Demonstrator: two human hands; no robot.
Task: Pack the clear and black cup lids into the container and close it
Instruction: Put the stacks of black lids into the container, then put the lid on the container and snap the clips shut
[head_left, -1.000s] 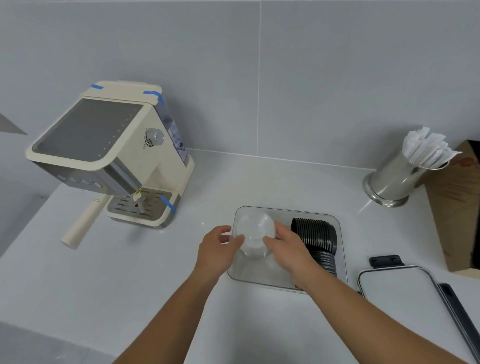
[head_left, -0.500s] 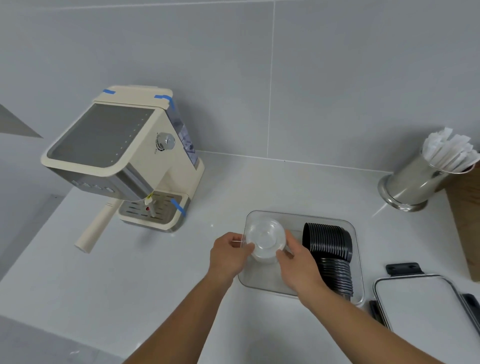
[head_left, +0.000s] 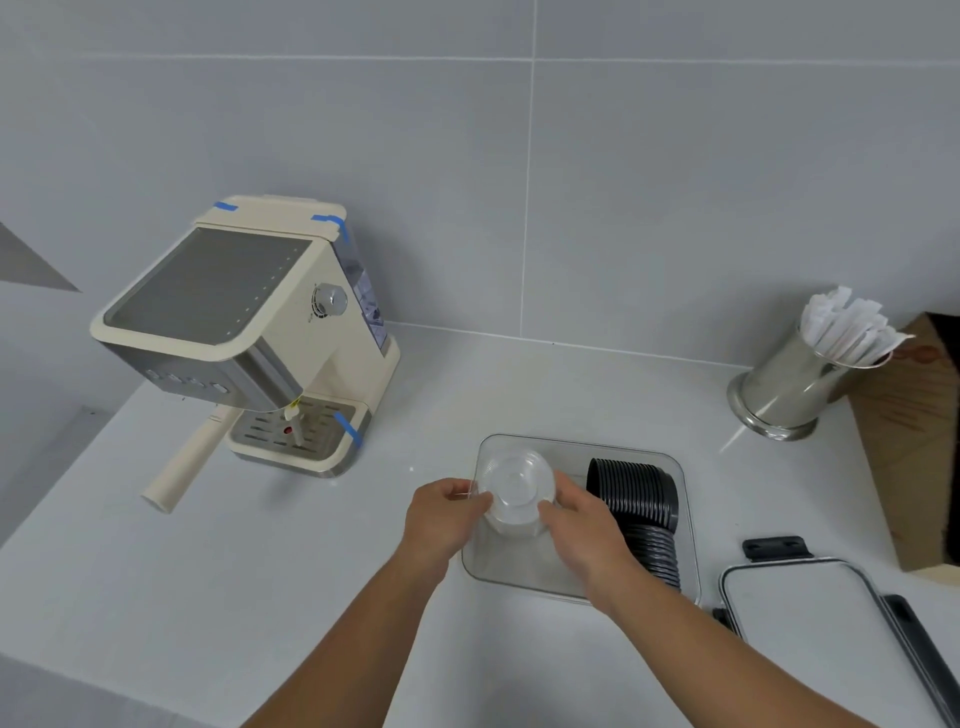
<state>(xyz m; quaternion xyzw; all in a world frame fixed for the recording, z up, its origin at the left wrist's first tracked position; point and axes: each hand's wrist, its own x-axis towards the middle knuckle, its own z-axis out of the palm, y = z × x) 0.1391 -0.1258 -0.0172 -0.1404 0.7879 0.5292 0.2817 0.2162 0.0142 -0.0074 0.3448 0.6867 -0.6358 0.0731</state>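
Note:
A clear rectangular container (head_left: 613, 446) sits on the white counter in front of me. Along its right side lies a row of black cup lids (head_left: 636, 493), stacked on edge. Over the container's left half I hold a stack of clear cup lids (head_left: 514, 486) on its side. My left hand (head_left: 441, 514) grips the stack's left end and my right hand (head_left: 584, 530) grips its right end. The container's lid (head_left: 810, 623), white with black latches, rests flat on the counter to the right.
A cream espresso machine (head_left: 249, 338) with its portafilter handle stands at the left. A steel cup of paper-wrapped straws (head_left: 800, 379) and a brown cardboard box (head_left: 914, 441) occupy the back right, against the grey tiled wall.
The stack of clear lids stays between both hands over the container's left half, barely shifted. The camera has tilted, so the whole scene sits differently in view.

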